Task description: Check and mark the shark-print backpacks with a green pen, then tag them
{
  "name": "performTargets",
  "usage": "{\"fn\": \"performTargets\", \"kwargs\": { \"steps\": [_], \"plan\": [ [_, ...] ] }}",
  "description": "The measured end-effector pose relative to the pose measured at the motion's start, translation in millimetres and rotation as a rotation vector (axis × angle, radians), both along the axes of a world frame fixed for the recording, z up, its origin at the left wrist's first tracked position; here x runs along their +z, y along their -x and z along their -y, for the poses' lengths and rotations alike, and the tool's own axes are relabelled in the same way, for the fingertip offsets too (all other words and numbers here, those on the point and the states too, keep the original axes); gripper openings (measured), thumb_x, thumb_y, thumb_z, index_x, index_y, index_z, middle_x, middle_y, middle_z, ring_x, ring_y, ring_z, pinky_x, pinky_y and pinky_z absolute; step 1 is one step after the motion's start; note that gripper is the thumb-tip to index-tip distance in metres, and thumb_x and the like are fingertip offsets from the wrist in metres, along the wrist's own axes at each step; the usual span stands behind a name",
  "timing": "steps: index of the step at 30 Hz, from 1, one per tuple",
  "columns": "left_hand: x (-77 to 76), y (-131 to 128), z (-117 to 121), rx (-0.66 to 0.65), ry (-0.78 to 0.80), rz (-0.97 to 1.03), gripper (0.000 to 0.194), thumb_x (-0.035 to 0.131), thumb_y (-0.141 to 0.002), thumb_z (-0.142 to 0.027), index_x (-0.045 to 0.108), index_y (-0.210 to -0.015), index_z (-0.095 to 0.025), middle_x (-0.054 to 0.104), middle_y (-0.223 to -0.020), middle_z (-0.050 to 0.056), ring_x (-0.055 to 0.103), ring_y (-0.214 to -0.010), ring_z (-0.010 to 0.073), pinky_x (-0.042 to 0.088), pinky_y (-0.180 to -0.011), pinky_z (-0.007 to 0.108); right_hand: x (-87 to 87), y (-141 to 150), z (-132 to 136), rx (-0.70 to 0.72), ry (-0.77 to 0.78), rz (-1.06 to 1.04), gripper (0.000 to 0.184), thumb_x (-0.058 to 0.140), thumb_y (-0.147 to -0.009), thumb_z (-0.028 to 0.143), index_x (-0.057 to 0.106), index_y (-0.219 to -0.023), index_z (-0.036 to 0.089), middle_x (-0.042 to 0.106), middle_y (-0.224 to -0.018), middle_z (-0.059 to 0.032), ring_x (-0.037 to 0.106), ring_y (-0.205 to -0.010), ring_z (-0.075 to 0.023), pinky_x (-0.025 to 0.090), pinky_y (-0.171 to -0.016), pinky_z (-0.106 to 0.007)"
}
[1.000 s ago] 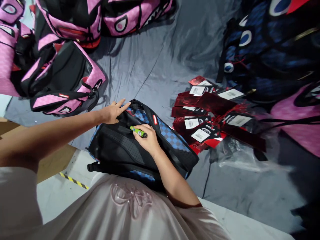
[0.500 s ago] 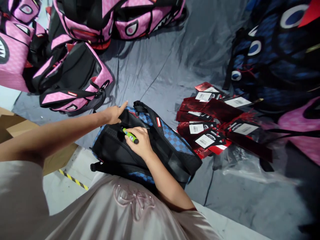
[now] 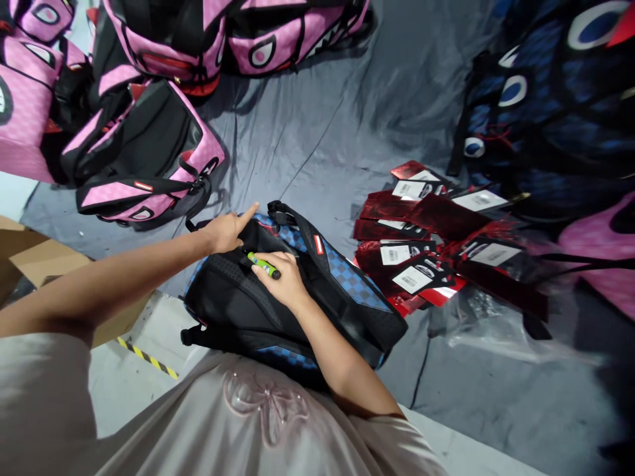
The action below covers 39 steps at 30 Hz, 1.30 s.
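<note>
A black backpack with blue checkered panels [image 3: 342,284] lies back-side up on the grey cloth in front of me. My right hand [image 3: 282,281] rests on its padded back, closed around a green marker [image 3: 262,265] whose dark tip points right. My left hand [image 3: 227,229] presses on the bag's top edge near the carry handle, index finger stretched out and the other fingers curled under.
A heap of red tags with white barcode labels [image 3: 426,244] lies just right of the backpack. Pink checkered backpacks [image 3: 143,152] are piled at the upper left, dark blue ones [image 3: 555,112] at the upper right. The grey cloth [image 3: 317,132] covers the table; cardboard [image 3: 34,261] lies at the left.
My right hand with the marker has shifted slightly left along the backpack's padded back. My left hand stays at the top edge. The view has drifted a little.
</note>
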<state>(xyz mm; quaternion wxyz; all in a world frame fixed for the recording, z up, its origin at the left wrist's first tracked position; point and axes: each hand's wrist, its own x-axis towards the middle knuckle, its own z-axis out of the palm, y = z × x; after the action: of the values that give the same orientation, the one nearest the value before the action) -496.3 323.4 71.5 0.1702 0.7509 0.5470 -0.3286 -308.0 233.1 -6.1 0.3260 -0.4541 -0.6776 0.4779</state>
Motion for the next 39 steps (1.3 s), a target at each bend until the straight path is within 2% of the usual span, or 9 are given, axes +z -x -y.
{"fn": "performTargets", "kwargs": {
  "steps": [4, 8, 21, 32, 36, 39],
  "plan": [
    [-3.1, 0.6, 2.8, 0.012, -0.032, 0.033, 0.099, 0.059, -0.093, -0.031, -0.006, -0.166, -0.018, 0.066, -0.123, 0.018, 0.071, -0.104, 0.0272, 0.05, -0.086, 0.029, -8.8, 5.9, -12.9, 0.052, 0.065, 0.014, 0.025, 0.075, -0.087, 0.02, 0.079, -0.11, 0.027, 0.081, -0.105, -0.0031, 0.073, -0.097, -0.0203, 0.049, -0.096, -0.039],
    [-4.4, -0.8, 3.3, 0.04, -0.038, 0.028, 0.098, 0.06, -0.094, -0.029, -0.005, -0.166, -0.02, 0.065, -0.123, 0.017, 0.071, -0.103, 0.0286, 0.05, -0.085, 0.03, -14.4, 14.8, -18.3, 0.037, 0.052, 0.017, 0.028, 0.077, -0.085, 0.017, 0.079, -0.111, 0.029, 0.081, -0.109, -0.003, 0.073, -0.102, -0.0203, 0.049, -0.097, -0.038],
    [-3.6, -4.5, -0.2, 0.07, -0.025, -0.003, 0.098, 0.061, -0.094, -0.029, -0.004, -0.166, -0.022, 0.064, -0.125, 0.016, 0.071, -0.107, 0.0289, 0.05, -0.084, 0.029, -6.2, 11.3, -23.8, 0.091, 0.083, 0.026, 0.028, 0.076, -0.086, 0.015, 0.078, -0.112, 0.027, 0.081, -0.11, -0.0031, 0.074, -0.102, -0.0205, 0.049, -0.097, -0.039],
    [-7.2, -2.3, -2.9, 0.105, -0.019, 0.008, 0.097, 0.062, -0.095, -0.03, -0.004, -0.167, -0.026, 0.063, -0.126, 0.017, 0.071, -0.106, 0.0307, 0.051, -0.087, 0.033, -6.3, 12.6, -29.7, 0.059, 0.12, 0.008, 0.029, 0.076, -0.085, 0.012, 0.079, -0.111, 0.025, 0.081, -0.111, -0.0031, 0.075, -0.104, -0.0214, 0.05, -0.099, -0.04],
    [-4.4, -6.5, -3.3, 0.124, -0.008, 0.0, 0.096, 0.062, -0.095, -0.028, -0.002, -0.167, -0.025, 0.063, -0.127, 0.017, 0.071, -0.106, 0.0313, 0.051, -0.088, 0.033, -6.7, 11.8, -31.4, 0.127, 0.142, -0.039, 0.029, 0.075, -0.085, 0.011, 0.079, -0.111, 0.023, 0.081, -0.113, -0.0051, 0.075, -0.103, -0.0211, 0.052, -0.097, -0.039],
    [-3.3, -8.2, -3.8, 0.121, -0.009, -0.012, 0.095, 0.061, -0.095, -0.027, -0.001, -0.167, -0.024, 0.063, -0.126, 0.018, 0.071, -0.106, 0.0311, 0.052, -0.088, 0.034, -6.5, 11.6, -31.7, 0.074, 0.143, -0.01, 0.029, 0.075, -0.085, 0.012, 0.079, -0.112, 0.024, 0.081, -0.113, -0.0049, 0.075, -0.105, -0.0215, 0.051, -0.1, -0.04]
  ]
}}
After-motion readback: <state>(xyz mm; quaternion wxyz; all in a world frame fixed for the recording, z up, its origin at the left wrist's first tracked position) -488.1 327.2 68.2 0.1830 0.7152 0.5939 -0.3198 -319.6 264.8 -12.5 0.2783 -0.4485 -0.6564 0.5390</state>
